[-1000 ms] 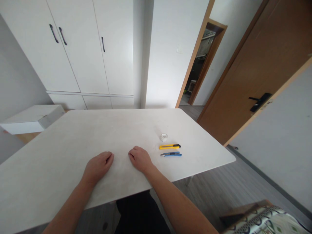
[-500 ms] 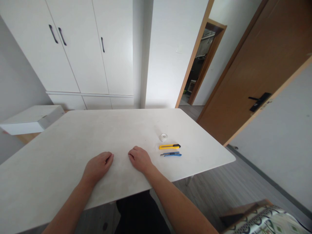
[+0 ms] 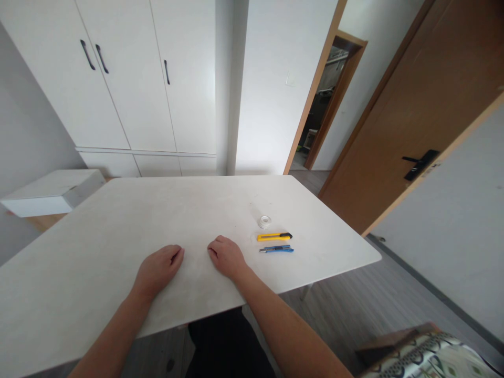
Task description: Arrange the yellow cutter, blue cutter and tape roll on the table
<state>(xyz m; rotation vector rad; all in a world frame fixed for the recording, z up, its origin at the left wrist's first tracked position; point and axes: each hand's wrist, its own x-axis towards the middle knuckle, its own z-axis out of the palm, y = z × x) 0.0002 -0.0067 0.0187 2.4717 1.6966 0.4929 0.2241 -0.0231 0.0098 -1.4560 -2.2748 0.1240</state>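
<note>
My left hand point(image 3: 159, 266) rests on the white table point(image 3: 189, 205) with its fingers curled in and nothing showing in them. Across a short gap, my right hand point(image 3: 226, 256) also lies loosely closed on the tabletop, no object visible in it. To the right of my right hand is a blue utility knife point(image 3: 277, 249), its metal tip pointing left. Just beyond it lies a yellow utility knife point(image 3: 274, 237) with a black end at the right. A small roll of clear or white tape point(image 3: 265, 221) sits flat behind both knives. Neither hand touches these things.
A white box point(image 3: 47, 194) stands past the table's left edge. White cupboards point(image 3: 189, 94) line the far wall. At the right is a brown door point(image 3: 394, 105) with a black handle, and a patterned fabric-covered seat point(image 3: 425, 357) is at the lower right.
</note>
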